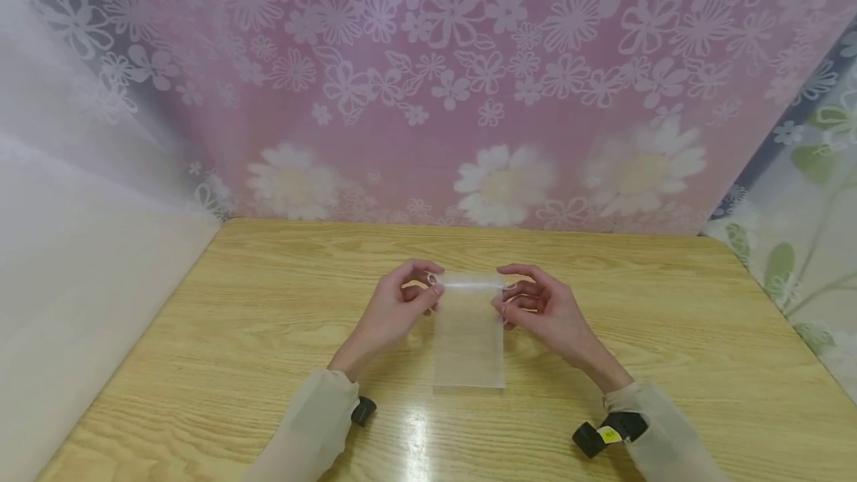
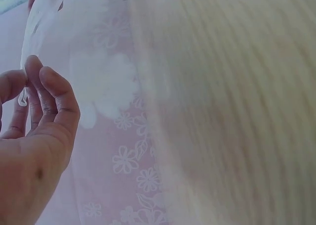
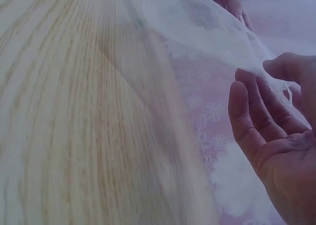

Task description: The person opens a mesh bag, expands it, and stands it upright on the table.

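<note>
A small see-through drawstring pouch [image 1: 469, 341] hangs between both hands above the table, its gathered top band upmost. White cord loops stick out at its two upper corners. My left hand [image 1: 404, 297] pinches the upper left corner between thumb and fingers, next to the loop. At the opposite corner my right hand [image 1: 541, 307] pinches the edge with thumb and fingertips, the index finger stretched above the band. In the right wrist view the sheer pouch [image 3: 212, 32] spans towards the other hand. Nothing can be seen inside it.
A wood-grain table [image 1: 268, 303] lies beneath the hands. Behind it hangs a pink flowered curtain [image 1: 402, 132], with pale cloth [image 1: 87, 207] at the left and leafy cloth [image 1: 823, 244] at the right. Black wrist straps [image 1: 626, 426] show by the sleeves.
</note>
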A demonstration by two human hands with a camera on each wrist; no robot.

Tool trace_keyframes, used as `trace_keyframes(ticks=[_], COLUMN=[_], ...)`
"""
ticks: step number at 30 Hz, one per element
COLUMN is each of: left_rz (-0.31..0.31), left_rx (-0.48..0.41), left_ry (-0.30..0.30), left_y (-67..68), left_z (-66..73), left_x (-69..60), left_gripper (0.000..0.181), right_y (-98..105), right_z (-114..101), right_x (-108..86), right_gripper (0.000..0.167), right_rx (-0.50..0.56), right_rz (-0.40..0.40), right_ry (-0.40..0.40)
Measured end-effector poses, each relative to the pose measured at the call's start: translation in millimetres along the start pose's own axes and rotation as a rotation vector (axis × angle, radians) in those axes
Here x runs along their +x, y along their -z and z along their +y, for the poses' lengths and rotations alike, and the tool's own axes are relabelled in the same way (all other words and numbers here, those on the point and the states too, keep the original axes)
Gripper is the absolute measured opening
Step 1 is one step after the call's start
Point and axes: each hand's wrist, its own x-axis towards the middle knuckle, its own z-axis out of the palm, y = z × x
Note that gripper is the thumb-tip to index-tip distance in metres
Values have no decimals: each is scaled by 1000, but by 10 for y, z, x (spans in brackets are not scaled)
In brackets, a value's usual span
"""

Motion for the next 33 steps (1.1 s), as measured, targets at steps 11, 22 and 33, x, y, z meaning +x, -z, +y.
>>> trace_keyframes(ticks=[11,22,33], left_rz=[37,79,110], left_rx=[-20,-47,-59], left_ry=[-3,7,-7], left_y=[7,27,20], left_z=[-13,-18,-23], left_x=[42,82,102], left_gripper=[23,27,25], right_y=[-4,-11,-64], right_z=[8,9,51], right_x=[-33,-43,-79], right_gripper=[52,59,56], right_rx=[11,56,74], right_rz=[-29,-68,-96], right_ry=[56,98,104])
